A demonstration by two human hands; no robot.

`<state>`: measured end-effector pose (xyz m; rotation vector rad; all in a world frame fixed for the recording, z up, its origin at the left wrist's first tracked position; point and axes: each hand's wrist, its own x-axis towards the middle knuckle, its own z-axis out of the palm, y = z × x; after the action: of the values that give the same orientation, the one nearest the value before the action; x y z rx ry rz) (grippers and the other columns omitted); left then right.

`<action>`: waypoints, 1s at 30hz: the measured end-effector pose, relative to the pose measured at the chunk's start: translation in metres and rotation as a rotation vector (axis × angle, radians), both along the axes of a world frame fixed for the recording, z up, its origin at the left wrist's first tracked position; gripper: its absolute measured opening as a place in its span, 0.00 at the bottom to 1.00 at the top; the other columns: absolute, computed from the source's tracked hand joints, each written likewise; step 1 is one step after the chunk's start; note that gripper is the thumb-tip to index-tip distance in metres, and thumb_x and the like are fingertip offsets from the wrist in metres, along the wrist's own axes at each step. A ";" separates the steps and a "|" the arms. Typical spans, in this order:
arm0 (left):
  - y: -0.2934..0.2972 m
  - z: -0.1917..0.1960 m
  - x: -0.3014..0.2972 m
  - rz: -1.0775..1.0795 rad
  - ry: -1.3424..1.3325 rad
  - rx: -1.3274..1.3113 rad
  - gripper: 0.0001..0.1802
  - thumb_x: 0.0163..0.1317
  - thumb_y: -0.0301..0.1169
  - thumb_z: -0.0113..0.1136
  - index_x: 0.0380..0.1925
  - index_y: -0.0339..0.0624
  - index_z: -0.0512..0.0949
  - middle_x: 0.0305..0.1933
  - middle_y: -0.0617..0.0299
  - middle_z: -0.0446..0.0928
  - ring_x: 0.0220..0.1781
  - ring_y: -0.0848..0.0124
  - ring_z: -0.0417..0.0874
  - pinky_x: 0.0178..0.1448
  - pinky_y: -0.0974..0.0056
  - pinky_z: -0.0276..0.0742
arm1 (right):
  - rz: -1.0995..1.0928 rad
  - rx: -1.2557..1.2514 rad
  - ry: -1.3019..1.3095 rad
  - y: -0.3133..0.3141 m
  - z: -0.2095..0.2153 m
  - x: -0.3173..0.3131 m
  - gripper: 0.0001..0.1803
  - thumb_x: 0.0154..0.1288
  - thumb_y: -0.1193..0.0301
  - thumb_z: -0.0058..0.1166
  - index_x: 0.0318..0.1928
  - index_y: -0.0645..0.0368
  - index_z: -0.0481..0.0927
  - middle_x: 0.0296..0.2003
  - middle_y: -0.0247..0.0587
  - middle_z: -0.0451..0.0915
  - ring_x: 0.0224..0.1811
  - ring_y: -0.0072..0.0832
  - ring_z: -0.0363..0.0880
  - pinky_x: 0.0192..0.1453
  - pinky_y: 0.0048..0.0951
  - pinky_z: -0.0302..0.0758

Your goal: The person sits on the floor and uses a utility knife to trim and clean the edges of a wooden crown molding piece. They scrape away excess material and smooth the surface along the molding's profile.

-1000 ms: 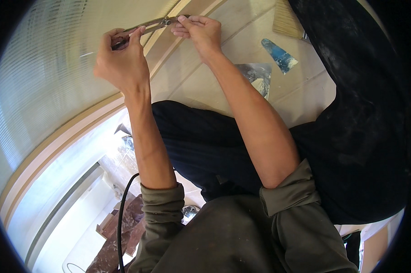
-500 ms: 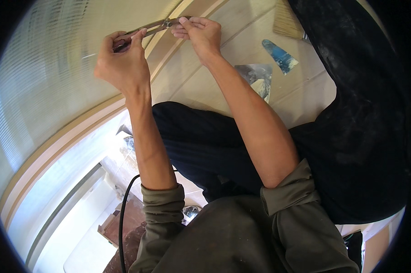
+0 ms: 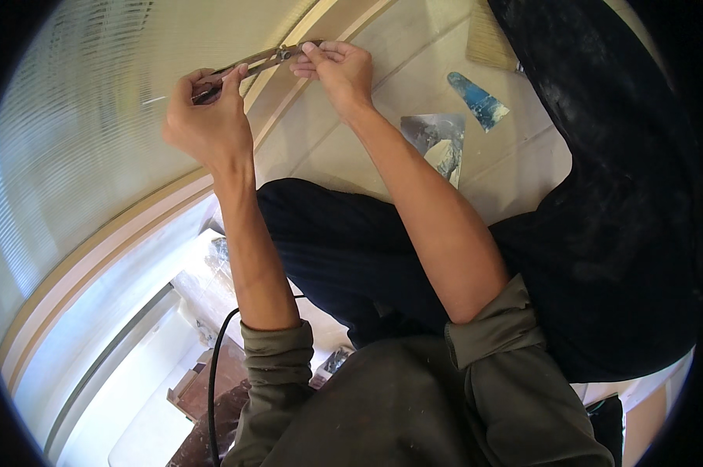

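Both my hands share a slim, dark tool with two hinged arms (image 3: 282, 53), held over the pale wooden frame rail; its exact kind is unclear. My left hand (image 3: 211, 124) is closed round the ends of its two long arms, the thumb against the lower one. Near the pivot, my right hand (image 3: 342, 74) pinches the short far end between thumb and fingers, hiding its tip. Right of that hand lie a flat metal scraper blade (image 3: 429, 128) smeared with white paste, a blue tapered piece (image 3: 476, 100) with white smears, and a wide pale-bristled brush (image 3: 487, 39).
A ribbed translucent panel (image 3: 94, 140) fills the left side, bordered by the curving wooden rail (image 3: 118, 222). My dark-trousered legs fold over the pale tiled floor (image 3: 328, 148). A black cable (image 3: 213, 373) hangs beside my left sleeve, near a reddish-brown box (image 3: 203, 393).
The tool and both hands have shifted slightly lower in the picture, my right hand also a little left. My grip on both ends looks the same.
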<state>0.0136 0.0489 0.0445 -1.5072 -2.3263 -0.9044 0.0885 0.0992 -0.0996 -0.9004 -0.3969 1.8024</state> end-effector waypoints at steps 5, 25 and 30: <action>0.007 -0.004 0.004 -0.017 -0.028 0.048 0.13 0.48 0.26 0.80 0.29 0.32 0.84 0.26 0.56 0.87 0.28 0.72 0.87 0.39 0.70 0.81 | -0.007 -0.010 -0.023 0.007 0.008 0.007 0.14 0.70 0.77 0.59 0.45 0.81 0.76 0.38 0.61 0.85 0.36 0.41 0.89 0.42 0.32 0.90; 0.004 0.001 0.001 0.003 -0.026 0.015 0.16 0.48 0.30 0.82 0.30 0.32 0.85 0.26 0.59 0.87 0.28 0.76 0.84 0.38 0.73 0.78 | 0.013 0.047 -0.089 0.006 0.008 0.005 0.14 0.72 0.77 0.57 0.47 0.82 0.74 0.37 0.60 0.86 0.36 0.39 0.89 0.41 0.30 0.89; 0.007 0.000 0.001 0.014 0.022 -0.004 0.16 0.47 0.31 0.83 0.30 0.32 0.85 0.26 0.59 0.87 0.28 0.75 0.85 0.38 0.73 0.78 | 0.009 0.011 -0.059 0.002 0.011 0.005 0.15 0.72 0.77 0.57 0.47 0.81 0.74 0.37 0.60 0.86 0.36 0.39 0.89 0.41 0.30 0.89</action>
<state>0.0142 0.0560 0.0443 -1.4936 -2.3213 -0.8755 0.0932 0.1014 -0.0886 -0.9467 -0.4490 1.7836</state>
